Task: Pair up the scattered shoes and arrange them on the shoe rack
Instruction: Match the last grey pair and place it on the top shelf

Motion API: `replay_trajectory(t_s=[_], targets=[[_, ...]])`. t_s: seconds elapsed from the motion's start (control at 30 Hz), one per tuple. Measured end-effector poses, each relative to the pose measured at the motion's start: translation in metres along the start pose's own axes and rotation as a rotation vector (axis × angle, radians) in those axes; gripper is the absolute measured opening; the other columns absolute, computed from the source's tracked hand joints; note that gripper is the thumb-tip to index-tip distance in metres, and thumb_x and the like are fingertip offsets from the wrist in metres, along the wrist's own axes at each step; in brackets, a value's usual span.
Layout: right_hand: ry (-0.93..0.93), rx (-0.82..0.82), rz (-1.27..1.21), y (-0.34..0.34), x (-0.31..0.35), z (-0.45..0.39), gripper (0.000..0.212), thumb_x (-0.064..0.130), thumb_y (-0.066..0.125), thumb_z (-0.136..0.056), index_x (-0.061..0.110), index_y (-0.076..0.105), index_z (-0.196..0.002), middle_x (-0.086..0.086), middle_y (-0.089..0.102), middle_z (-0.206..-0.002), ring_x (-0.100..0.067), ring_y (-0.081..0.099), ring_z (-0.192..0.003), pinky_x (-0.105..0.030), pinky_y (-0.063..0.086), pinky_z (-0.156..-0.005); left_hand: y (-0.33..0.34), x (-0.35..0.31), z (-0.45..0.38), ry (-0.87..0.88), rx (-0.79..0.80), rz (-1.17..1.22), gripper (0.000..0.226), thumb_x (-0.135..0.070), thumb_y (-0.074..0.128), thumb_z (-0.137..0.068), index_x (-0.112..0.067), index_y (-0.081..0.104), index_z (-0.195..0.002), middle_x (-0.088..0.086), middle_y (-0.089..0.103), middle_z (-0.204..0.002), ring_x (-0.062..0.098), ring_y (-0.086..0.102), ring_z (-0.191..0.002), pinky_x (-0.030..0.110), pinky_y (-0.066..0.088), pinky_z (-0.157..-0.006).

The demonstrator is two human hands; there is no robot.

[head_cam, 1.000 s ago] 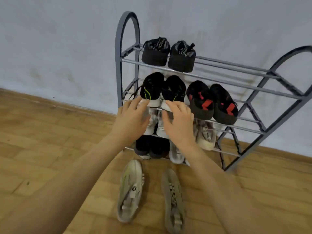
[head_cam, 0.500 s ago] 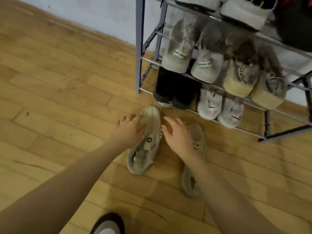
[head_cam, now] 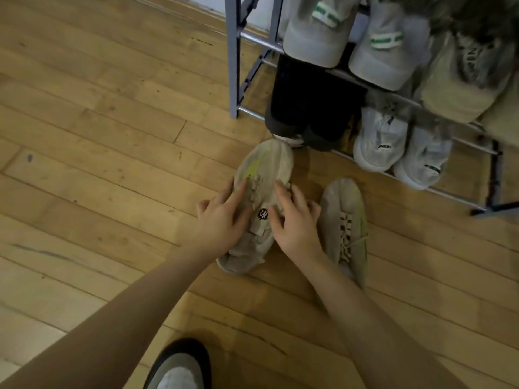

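Both hands have come down onto one beige sneaker [head_cam: 264, 175] on the floor: left hand [head_cam: 222, 217] and right hand [head_cam: 295, 223] rest spread on it. Its mate [head_cam: 345, 217] lies beside. White sneakers [head_cam: 379, 141] and black shoes [head_cam: 309, 108] fill the shoe rack [head_cam: 233, 66].

This looks like a room in a home, likely an entry or hallway corner. The floor [head_cam: 112, 136] is worn yellowish wooden boards with scuffs and dark marks. A grey metal shoe rack [head_cam: 233, 66] stands against a pale wall [head_cam: 259, 12], its rails loaded with worn trainers. A beige pair [head_cam: 264, 169] lies on the boards just before it.
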State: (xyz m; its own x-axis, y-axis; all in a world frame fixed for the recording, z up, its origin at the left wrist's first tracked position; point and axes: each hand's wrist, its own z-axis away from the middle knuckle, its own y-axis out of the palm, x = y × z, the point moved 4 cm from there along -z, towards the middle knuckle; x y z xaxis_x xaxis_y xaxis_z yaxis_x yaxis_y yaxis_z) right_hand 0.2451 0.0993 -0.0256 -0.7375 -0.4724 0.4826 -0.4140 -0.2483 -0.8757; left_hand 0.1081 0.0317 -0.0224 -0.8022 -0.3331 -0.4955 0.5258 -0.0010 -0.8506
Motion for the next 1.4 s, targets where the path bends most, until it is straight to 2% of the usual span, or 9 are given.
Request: replay_trajectory(t_s=[0.1, 0.3, 0.5, 0.67, 0.73, 0.9, 1.07, 1.27, 1.4], targets=[[-0.020, -0.059, 0.000, -0.014, -0.005, 0.016, 0.049, 0.038, 0.040, -0.093, 0.018, 0.045, -0.138, -0.013, 0.051, -0.126, -0.027, 0.059, -0.100, -0.039, 0.028, -0.091, 0.001, -0.018, 0.006, 0.033, -0.027, 0.069, 0.055, -0.042, 0.038, -0.095, -0.025, 0.025, -0.146, 0.008, 0.024, -0.152, 0.025, 0.045, -0.123, 0.039, 0.025, -0.095], [0.053, -0.087, 0.041, -0.036, -0.016, 0.042, 0.044, 0.037, 0.041, -0.092, 0.021, 0.051, -0.132, -0.014, 0.051, -0.131, -0.029, 0.054, -0.112, -0.034, 0.019, -0.092, 0.018, -0.040, 0.028, 0.023, -0.003, 0.020, 0.059, -0.049, 0.037, -0.093, -0.023, 0.027, -0.145, 0.008, 0.031, -0.145, 0.028, 0.049, -0.116, 0.045, 0.031, -0.092], [0.117, 0.078, 0.105, -0.048, -0.039, 0.067, 0.039, 0.034, 0.042, -0.097, 0.031, 0.046, -0.135, 0.002, 0.040, -0.145, -0.028, 0.036, -0.129, -0.043, 0.015, -0.105, 0.037, -0.044, 0.045, 0.000, 0.103, -0.146, 0.071, -0.062, 0.009, -0.082, -0.032, 0.018, -0.146, 0.005, 0.027, -0.151, 0.036, 0.033, -0.128, 0.048, 0.024, -0.100], [0.133, 0.067, 0.124, -0.061, -0.065, 0.105, 0.037, 0.047, 0.039, -0.094, 0.034, 0.060, -0.122, 0.010, 0.045, -0.141, -0.026, 0.031, -0.134, -0.038, 0.011, -0.103, 0.033, -0.074, 0.067, 0.171, 0.107, -0.109, 0.064, -0.059, 0.022, -0.081, -0.038, 0.024, -0.142, 0.012, 0.025, -0.150, 0.039, 0.026, -0.132, 0.054, 0.024, -0.103], [0.173, 0.069, 0.102, -0.063, -0.074, 0.120, 0.048, 0.056, 0.032, -0.087, 0.036, 0.062, -0.118, 0.012, 0.042, -0.144, -0.031, 0.030, -0.134, -0.045, 0.014, -0.105, 0.040, -0.083, 0.079, 0.263, 0.108, -0.152, 0.059, -0.054, 0.029, -0.083, -0.036, 0.032, -0.139, 0.012, 0.027, -0.149, 0.041, 0.026, -0.132, 0.057, 0.027, -0.101], [0.177, 0.210, 0.125, -0.053, -0.081, 0.144, 0.058, 0.067, 0.027, -0.081, 0.052, 0.032, -0.137, 0.012, 0.013, -0.157, -0.032, 0.005, -0.143, -0.049, 0.008, -0.109, 0.064, -0.090, 0.090, 0.322, 0.092, -0.283, 0.056, -0.048, 0.056, -0.083, -0.035, 0.041, -0.135, 0.011, 0.025, -0.152, 0.050, 0.022, -0.133, 0.064, 0.022, -0.100], [0.224, 0.316, 0.151, -0.042, -0.086, 0.144, 0.058, 0.064, 0.041, -0.087, 0.054, 0.018, -0.140, 0.009, -0.005, -0.158, -0.038, 0.000, -0.143, -0.056, 0.008, -0.112, 0.071, -0.084, 0.082, 0.200, 0.120, -0.454, 0.065, -0.052, 0.056, -0.080, -0.039, 0.031, -0.138, 0.008, 0.006, -0.156, 0.052, 0.007, -0.135, 0.070, 0.021, -0.097], [0.162, 0.251, 0.235, -0.039, -0.078, 0.140, 0.056, 0.058, 0.039, -0.091, 0.052, 0.015, -0.141, 0.000, -0.009, -0.158, -0.046, 0.008, -0.139, -0.059, 0.025, -0.106, 0.064, -0.076, 0.085, 0.145, 0.094, -0.313, 0.063, -0.050, 0.057, -0.080, -0.039, 0.033, -0.137, 0.008, 0.009, -0.154, 0.050, 0.042, -0.110, 0.055, 0.048, -0.079], [0.147, 0.260, 0.220, -0.037, -0.077, 0.140, 0.047, 0.055, 0.043, -0.090, 0.047, 0.032, -0.135, 0.000, -0.007, -0.158, -0.050, 0.009, -0.136, -0.059, 0.028, -0.105, 0.061, -0.067, 0.086, 0.223, 0.049, -0.264, 0.058, -0.043, 0.063, -0.079, -0.037, 0.043, -0.133, 0.013, 0.023, -0.147, 0.048, 0.048, -0.095, 0.053, 0.051, -0.068]])
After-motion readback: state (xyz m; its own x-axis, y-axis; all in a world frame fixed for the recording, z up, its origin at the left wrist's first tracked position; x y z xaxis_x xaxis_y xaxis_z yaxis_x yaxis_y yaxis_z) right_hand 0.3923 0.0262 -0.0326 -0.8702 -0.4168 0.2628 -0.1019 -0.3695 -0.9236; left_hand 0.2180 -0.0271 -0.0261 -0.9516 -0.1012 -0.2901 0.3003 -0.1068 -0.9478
